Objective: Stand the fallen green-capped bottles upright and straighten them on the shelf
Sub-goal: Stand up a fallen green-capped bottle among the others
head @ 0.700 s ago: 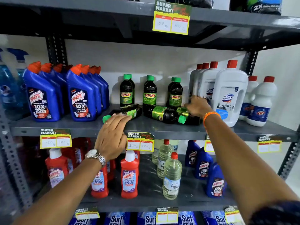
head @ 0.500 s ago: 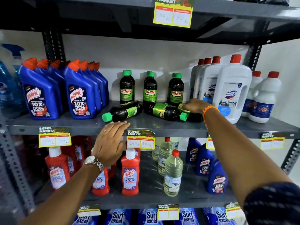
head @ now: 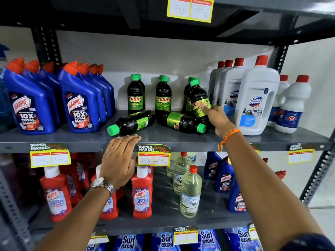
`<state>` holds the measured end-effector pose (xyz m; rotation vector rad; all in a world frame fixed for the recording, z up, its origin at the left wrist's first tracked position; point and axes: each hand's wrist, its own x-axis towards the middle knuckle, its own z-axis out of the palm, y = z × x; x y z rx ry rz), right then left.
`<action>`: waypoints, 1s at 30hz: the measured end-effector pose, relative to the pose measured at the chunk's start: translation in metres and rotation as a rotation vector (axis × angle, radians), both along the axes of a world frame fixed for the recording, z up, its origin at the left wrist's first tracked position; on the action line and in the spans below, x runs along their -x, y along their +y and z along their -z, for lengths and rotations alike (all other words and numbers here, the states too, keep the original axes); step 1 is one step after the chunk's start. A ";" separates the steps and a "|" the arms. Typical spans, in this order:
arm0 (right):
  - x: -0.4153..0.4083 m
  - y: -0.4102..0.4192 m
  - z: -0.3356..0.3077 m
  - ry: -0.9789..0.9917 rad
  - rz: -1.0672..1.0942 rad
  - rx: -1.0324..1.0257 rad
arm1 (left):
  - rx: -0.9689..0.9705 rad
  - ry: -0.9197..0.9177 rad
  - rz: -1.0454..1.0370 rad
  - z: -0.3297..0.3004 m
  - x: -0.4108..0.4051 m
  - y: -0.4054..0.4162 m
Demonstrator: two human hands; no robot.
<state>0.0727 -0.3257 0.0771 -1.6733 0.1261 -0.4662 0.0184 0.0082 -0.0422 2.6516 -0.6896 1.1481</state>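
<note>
Dark green-capped Sunny bottles stand at the back of the grey middle shelf (head: 163, 138). Two upright ones (head: 135, 96) (head: 162, 96) face me, each with another behind. My right hand (head: 216, 117) grips a third bottle (head: 198, 98) by its lower body and holds it nearly upright, tilted slightly left, in front of a standing one. Two bottles lie on their sides: the left fallen bottle (head: 133, 122) with its cap toward the front left, and the right fallen bottle (head: 181, 122) with its cap toward the front right. My left hand (head: 119, 160) is flat, fingertips resting on the shelf's front edge below the left fallen bottle.
Blue Harpic bottles (head: 78, 104) crowd the shelf's left part, and white Domex jugs (head: 256, 102) stand right of the held bottle. Price tags (head: 154, 155) hang on the shelf edge. Red Harpic bottles (head: 142, 192) and clear bottles (head: 190, 192) fill the shelf below.
My right hand has lifted the rightmost fallen bottle from lying to nearly upright. My left hand has slid down off the left fallen bottle to the shelf edge.
</note>
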 end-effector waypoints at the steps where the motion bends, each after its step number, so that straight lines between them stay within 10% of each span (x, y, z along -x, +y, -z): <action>1: 0.000 0.000 0.004 -0.010 -0.018 -0.044 | -0.003 -0.005 -0.005 0.001 -0.001 0.000; 30: 0.005 -0.002 0.025 -0.033 -0.106 0.054 | 0.065 -0.083 0.006 0.006 -0.006 -0.005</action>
